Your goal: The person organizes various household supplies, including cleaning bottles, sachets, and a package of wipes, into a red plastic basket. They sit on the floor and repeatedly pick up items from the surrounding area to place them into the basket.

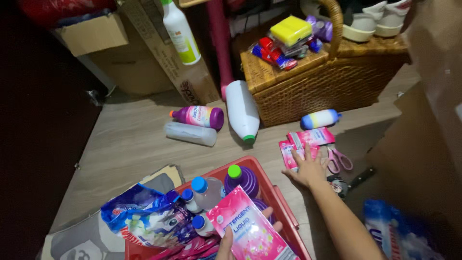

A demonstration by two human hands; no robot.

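Note:
My left hand (226,245) holds a pink liquid pouch (250,231) over a red plastic crate (269,185). The crate holds a purple bottle with a green cap (240,179), clear bottles with blue caps (206,190), a blue printed bag (144,216) and more pink sachets. My right hand (308,168) reaches out flat onto pink sachets (310,139) lying on the wooden floor, fingers spread on them. Pink-handled scissors (339,159) lie just right of that hand.
A wicker basket (317,82) with a yellow sponge and small packets on its lid stands behind. On the floor lie a white bottle (242,110), a purple bottle (199,116), a clear bottle (190,133) and a blue-white bottle (320,118). Cardboard boxes (125,58) stand at back left.

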